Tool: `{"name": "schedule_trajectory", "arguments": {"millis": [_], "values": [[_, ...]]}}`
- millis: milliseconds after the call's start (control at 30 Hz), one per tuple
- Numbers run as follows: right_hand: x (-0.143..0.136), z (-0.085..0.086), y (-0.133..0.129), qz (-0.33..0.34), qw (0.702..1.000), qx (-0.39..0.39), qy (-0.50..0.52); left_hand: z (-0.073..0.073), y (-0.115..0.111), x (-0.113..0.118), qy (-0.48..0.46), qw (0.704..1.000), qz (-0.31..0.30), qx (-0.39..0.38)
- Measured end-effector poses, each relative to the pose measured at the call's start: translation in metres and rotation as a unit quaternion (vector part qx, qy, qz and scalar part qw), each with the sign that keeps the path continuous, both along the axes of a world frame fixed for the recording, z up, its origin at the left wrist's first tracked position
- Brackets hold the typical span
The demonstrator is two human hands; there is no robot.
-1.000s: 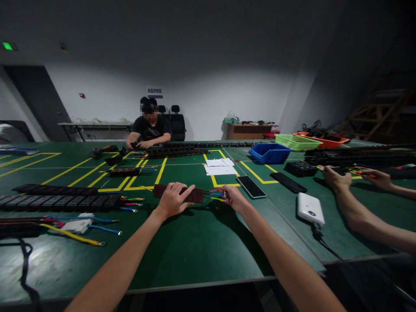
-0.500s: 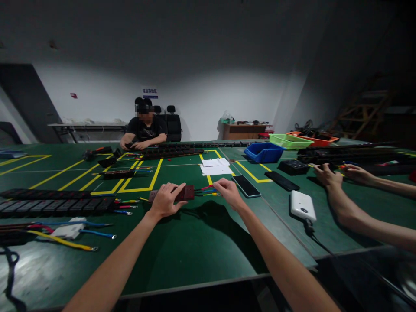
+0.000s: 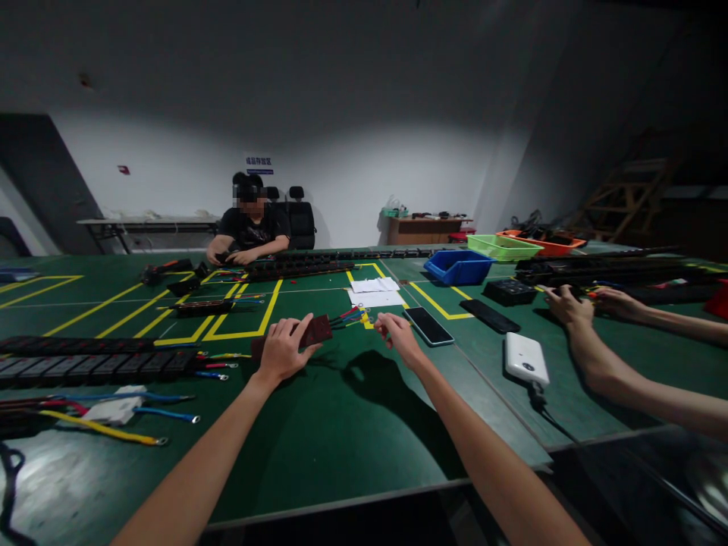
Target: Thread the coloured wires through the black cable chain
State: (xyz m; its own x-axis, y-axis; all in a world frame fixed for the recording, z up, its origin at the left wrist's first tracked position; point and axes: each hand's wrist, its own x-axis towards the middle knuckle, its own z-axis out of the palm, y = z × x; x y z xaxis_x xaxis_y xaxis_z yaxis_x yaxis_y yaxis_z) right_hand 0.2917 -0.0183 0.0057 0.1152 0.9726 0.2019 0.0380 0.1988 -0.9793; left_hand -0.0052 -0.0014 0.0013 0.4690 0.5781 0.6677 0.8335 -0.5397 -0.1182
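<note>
A dark red block is gripped by my left hand, near the middle of the green table. Several coloured wires with metal ring ends stick out of its right end, angled up and to the right. Just right of those ring ends is my right hand, its fingers curled together; whether anything small is between the fingertips is too small to tell. White papers lie beyond the wires, and a phone rests right of my right hand.
Black strip modules and cables with ring ends lie at left. On the right are a white power bank, a black slab, a blue bin and another person's hands. A person sits across the table.
The red block has tilted, its right end rising with the wires. My right hand has come away from the wires, which now point up and to the right.
</note>
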Motion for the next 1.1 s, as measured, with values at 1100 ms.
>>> {"name": "schedule_trajectory", "arguments": {"millis": [1100], "values": [[-0.016, 0.001, -0.024, -0.067, 0.915, 0.242, -0.315, -0.002, -0.002, 0.003, -0.001, 1.0, -0.021, -0.017]]}}
